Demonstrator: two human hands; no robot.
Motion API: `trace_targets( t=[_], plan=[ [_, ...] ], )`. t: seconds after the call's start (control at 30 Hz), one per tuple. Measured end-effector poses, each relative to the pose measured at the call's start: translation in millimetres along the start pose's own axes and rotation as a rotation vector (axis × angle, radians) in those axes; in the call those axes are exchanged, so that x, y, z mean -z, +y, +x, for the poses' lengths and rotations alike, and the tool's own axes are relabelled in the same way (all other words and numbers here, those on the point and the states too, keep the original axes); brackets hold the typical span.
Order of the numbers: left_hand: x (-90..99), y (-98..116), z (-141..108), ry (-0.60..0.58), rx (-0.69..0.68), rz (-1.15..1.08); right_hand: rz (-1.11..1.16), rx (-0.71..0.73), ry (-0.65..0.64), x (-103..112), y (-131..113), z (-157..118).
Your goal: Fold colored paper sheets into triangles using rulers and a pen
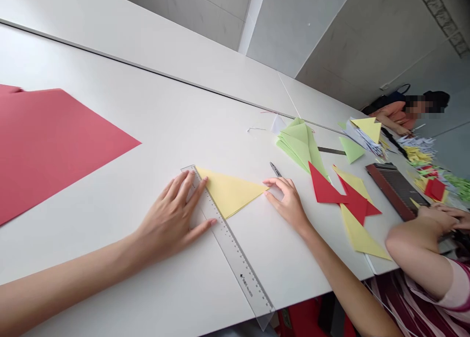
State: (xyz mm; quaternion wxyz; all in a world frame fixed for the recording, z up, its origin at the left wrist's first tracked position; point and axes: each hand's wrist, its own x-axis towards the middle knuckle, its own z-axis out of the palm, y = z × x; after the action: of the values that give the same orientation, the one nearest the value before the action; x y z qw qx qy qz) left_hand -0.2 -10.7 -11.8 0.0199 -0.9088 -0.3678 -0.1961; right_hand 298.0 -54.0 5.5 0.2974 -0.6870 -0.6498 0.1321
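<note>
A folded yellow paper triangle lies on the white table with its long tip pointing right. Along its left edge runs a clear plastic ruler, whose near end juts past the table's front edge. My left hand rests with fingers spread on the ruler's upper part, fingertips close to the paper's edge. At the triangle's right tip, my right hand pinches the paper between thumb and fingers. Just beyond that hand lies a pen, its lower part hidden behind the fingers.
Large red paper lies at left. Green triangles, red pieces and yellow pieces lie at right. Beyond is a paper trimmer beside a co-worker's arms. Another person sits at the far end.
</note>
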Motion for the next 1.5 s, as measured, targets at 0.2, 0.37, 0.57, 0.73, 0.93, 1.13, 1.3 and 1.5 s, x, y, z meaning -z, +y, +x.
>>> trace_targets(
  t=[0.2,0.37,0.57,0.73,0.93,1.13,1.3,1.5],
  plan=[
    [2.3,3,-5,-0.008,0.0,0.041,0.034,-0.035,-0.088,1,-6,-2],
    [4.0,4,-7,-0.017,0.005,0.047,0.067,-0.069,-0.116,-1,-8,0],
    [2.7,4,-8,-0.03,0.013,0.014,0.193,-0.126,-0.149,-4,-8,7],
    [7.4,1,-10,-0.068,0.024,-0.045,0.326,-0.168,-0.078,-5,-5,7],
    [28.8,-27,4,-0.143,0.066,-0.168,0.482,-0.158,-0.029,2,1,9],
    [51.2,-36,30,-0.164,0.235,-0.389,0.617,-0.108,-0.083,9,-16,9],
    [63.4,-27,39,-0.28,0.257,-0.545,0.709,-0.086,-0.09,10,-34,4],
    [68.4,-32,45,-0.326,0.179,-0.65,0.764,-0.095,-0.051,15,-35,3]
  ],
)
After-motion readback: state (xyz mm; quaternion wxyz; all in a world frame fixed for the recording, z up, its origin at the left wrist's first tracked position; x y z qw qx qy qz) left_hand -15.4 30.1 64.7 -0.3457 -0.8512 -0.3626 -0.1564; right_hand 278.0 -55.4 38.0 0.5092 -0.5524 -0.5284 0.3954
